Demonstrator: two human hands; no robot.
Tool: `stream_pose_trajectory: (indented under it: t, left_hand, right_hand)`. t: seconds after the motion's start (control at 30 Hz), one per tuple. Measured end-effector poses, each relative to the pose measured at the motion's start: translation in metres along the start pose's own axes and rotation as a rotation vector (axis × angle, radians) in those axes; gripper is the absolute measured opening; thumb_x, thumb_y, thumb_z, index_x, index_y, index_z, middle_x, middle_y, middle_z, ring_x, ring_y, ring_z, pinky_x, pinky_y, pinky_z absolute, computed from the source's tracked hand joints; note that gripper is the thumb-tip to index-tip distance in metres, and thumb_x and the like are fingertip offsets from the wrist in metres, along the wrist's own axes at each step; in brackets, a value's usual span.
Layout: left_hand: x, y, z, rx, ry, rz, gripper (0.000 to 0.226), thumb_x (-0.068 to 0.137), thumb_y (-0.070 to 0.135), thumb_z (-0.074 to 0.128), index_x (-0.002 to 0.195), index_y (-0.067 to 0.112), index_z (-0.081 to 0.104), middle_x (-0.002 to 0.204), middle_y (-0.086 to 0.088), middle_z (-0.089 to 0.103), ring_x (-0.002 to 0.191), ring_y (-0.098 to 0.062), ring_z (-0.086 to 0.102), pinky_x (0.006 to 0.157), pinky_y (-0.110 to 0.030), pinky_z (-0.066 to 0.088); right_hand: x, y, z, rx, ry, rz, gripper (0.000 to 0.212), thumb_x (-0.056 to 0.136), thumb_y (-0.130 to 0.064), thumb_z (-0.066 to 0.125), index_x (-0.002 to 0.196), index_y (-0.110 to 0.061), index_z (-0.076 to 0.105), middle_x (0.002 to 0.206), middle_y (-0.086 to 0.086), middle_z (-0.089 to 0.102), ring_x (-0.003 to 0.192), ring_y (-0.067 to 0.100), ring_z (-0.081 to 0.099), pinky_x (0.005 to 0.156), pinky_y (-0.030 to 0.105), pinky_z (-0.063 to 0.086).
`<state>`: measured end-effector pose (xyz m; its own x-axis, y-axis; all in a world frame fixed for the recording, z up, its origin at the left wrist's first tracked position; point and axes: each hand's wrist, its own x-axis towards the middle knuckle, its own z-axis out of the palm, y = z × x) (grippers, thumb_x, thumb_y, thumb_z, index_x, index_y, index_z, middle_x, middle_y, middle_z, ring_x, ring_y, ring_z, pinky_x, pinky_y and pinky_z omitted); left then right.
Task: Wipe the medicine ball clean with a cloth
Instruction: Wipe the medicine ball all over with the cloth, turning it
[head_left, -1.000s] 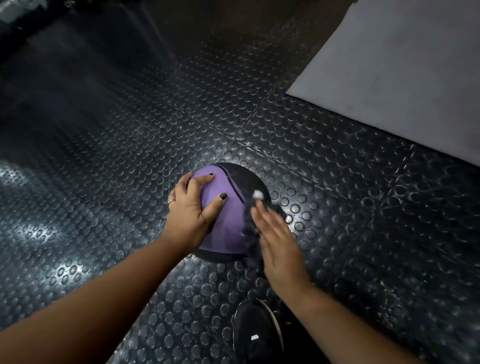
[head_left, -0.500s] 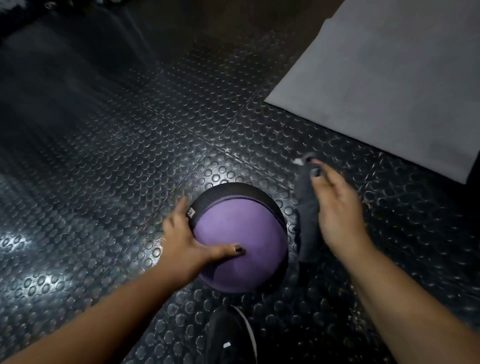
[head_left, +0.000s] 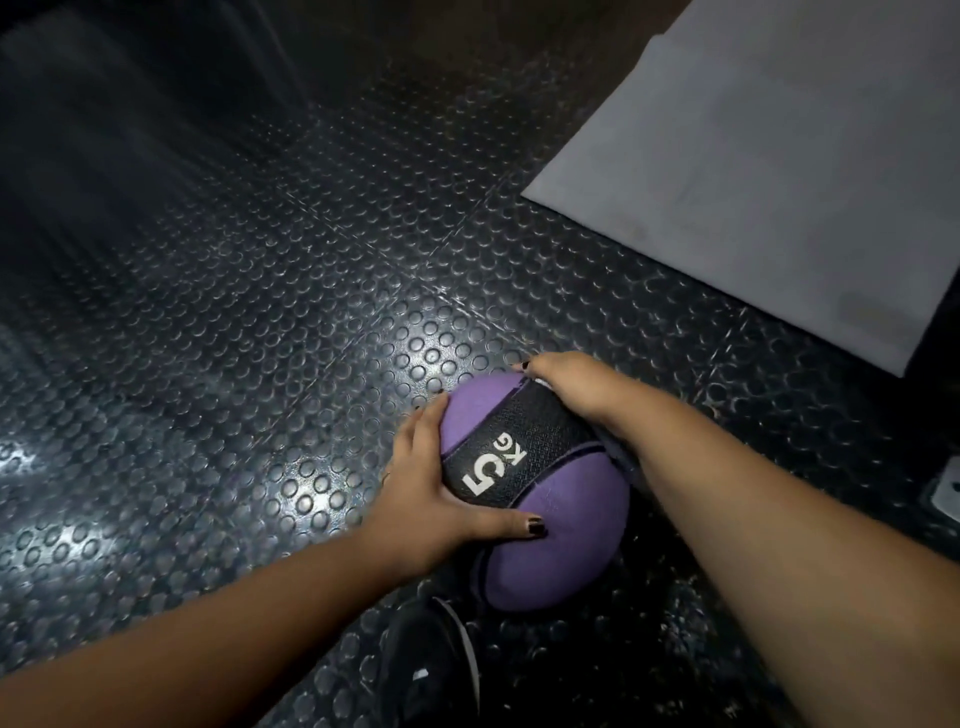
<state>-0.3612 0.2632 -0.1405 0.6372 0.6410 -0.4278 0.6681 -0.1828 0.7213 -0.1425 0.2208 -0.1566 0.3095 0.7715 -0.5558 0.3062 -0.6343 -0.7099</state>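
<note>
Currently: mid-wipe, by my reckoning; nothing shows the job finished.
Ball (head_left: 550, 535): purple with a black "5 KG" band, sitting on the studded floor (head_left: 260, 364) near centre, just beyond a dark shoe (head_left: 436, 670).
Left hand (head_left: 431, 483): on the ball's left side, fingers straight and spread, thumb laid across the near face. It braces the ball and grips nothing.
Right hand (head_left: 566, 379): on the ball's far right top, fingers bent down over the curve, holding the cloth against it.
Cloth (head_left: 619, 453): mostly hidden; a grey fuzzy edge shows under the right wrist, against the ball's right side.
Done: I cannot tell which patches have been wiped; the dim light shows no dirt or streaks.
Left: probably the band, the near face and the underside, which would need the ball turned.
Mat (head_left: 753, 182): grey, far right, well apart.
</note>
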Motion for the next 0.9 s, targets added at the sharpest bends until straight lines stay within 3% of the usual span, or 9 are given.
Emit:
stream_pose_trajectory:
  t: [0.13, 0.27, 0.37, 0.43, 0.5, 0.57, 0.73, 0.8, 0.9]
  left_hand:
    - [0.0, 0.001, 0.006, 0.014, 0.009, 0.014, 0.151, 0.028, 0.079, 0.084, 0.156, 0.042, 0.013, 0.158, 0.013, 0.016, 0.147, -0.012, 0.022, 0.121, -0.044, 0.027]
    - [-0.009, -0.001, 0.01, 0.057, -0.014, 0.053, 0.144, 0.034, 0.074, 0.08, 0.156, 0.043, 0.009, 0.161, 0.014, 0.006, 0.152, -0.013, 0.009, 0.122, -0.05, 0.023]
    - [-0.016, 0.013, 0.017, 0.182, -0.025, 0.088, 0.149, 0.031, 0.082, 0.079, 0.154, 0.046, 0.003, 0.157, 0.026, 0.0, 0.151, -0.02, 0.009, 0.122, -0.052, 0.023]
    - [-0.017, 0.024, 0.02, 0.277, -0.059, 0.108, 0.148, 0.032, 0.082, 0.08, 0.152, 0.05, -0.002, 0.157, 0.026, -0.004, 0.15, -0.024, 0.004, 0.117, -0.062, 0.024]
    - [-0.016, 0.031, 0.024, 0.335, -0.118, 0.109, 0.149, 0.034, 0.078, 0.083, 0.151, 0.052, -0.006, 0.157, 0.026, -0.009, 0.151, -0.025, -0.003, 0.115, -0.067, 0.024]
    - [-0.016, 0.031, 0.025, 0.372, -0.151, 0.124, 0.151, 0.033, 0.079, 0.082, 0.15, 0.052, -0.009, 0.157, 0.027, -0.011, 0.151, -0.028, -0.007, 0.114, -0.068, 0.025]
    - [-0.005, 0.036, 0.026, 0.391, -0.183, 0.159, 0.128, 0.052, 0.058, 0.074, 0.152, 0.05, -0.005, 0.159, 0.024, -0.007, 0.151, -0.029, -0.002, 0.113, -0.068, 0.026]
    - [0.0, 0.037, 0.021, 0.359, -0.185, 0.196, 0.134, 0.048, 0.061, 0.079, 0.154, 0.041, -0.001, 0.161, 0.018, 0.006, 0.151, -0.029, 0.006, 0.117, -0.059, 0.027]
    - [0.007, 0.034, 0.002, 0.398, -0.248, 0.255, 0.146, 0.039, 0.066, 0.09, 0.156, 0.036, 0.007, 0.162, 0.02, 0.014, 0.148, -0.017, 0.014, 0.119, -0.055, 0.026]
  right_hand:
    - [-0.061, -0.003, 0.035, -0.324, 0.302, -0.451, 0.043, 0.096, -0.035, 0.029, 0.13, -0.032, 0.056, 0.139, -0.006, 0.052, 0.125, 0.017, 0.045, 0.107, 0.04, 0.033]
    - [-0.1, 0.012, 0.048, -0.518, 0.229, -0.799, 0.045, 0.094, -0.038, 0.036, 0.139, -0.035, 0.046, 0.149, -0.011, 0.039, 0.136, 0.018, 0.033, 0.109, 0.036, 0.02]
    - [-0.075, 0.053, 0.027, -0.278, 0.251, -0.607, 0.045, 0.098, -0.044, 0.03, 0.142, -0.041, 0.039, 0.151, -0.017, 0.033, 0.138, 0.006, 0.028, 0.113, 0.026, 0.019]
    - [-0.052, 0.082, 0.016, 0.054, 0.292, -0.264, 0.039, 0.102, -0.031, 0.033, 0.138, -0.039, 0.045, 0.141, -0.009, 0.049, 0.133, 0.015, 0.043, 0.112, 0.037, 0.033]
    - [-0.054, 0.084, 0.016, 0.196, 0.346, -0.103, 0.044, 0.1, -0.015, 0.034, 0.133, -0.038, 0.052, 0.122, 0.005, 0.063, 0.117, 0.029, 0.057, 0.1, 0.049, 0.046]
    - [-0.082, 0.069, 0.031, 0.117, 0.417, -0.145, 0.048, 0.098, -0.007, 0.032, 0.136, -0.031, 0.05, 0.135, 0.003, 0.055, 0.126, 0.02, 0.051, 0.108, 0.045, 0.04]
    - [-0.135, 0.034, 0.065, -0.404, 0.359, -0.696, 0.048, 0.096, -0.026, 0.034, 0.143, -0.018, 0.042, 0.15, -0.003, 0.039, 0.139, 0.013, 0.031, 0.113, 0.037, 0.023]
    - [-0.123, 0.045, 0.051, -0.452, 0.389, -0.651, 0.052, 0.095, -0.033, 0.038, 0.146, -0.021, 0.036, 0.153, -0.005, 0.032, 0.141, 0.012, 0.028, 0.113, 0.041, 0.026]
    - [-0.123, 0.067, 0.031, -0.209, 0.473, -0.443, 0.062, 0.094, -0.046, 0.037, 0.151, -0.028, 0.021, 0.159, -0.011, 0.013, 0.145, 0.006, 0.014, 0.116, 0.032, 0.019]
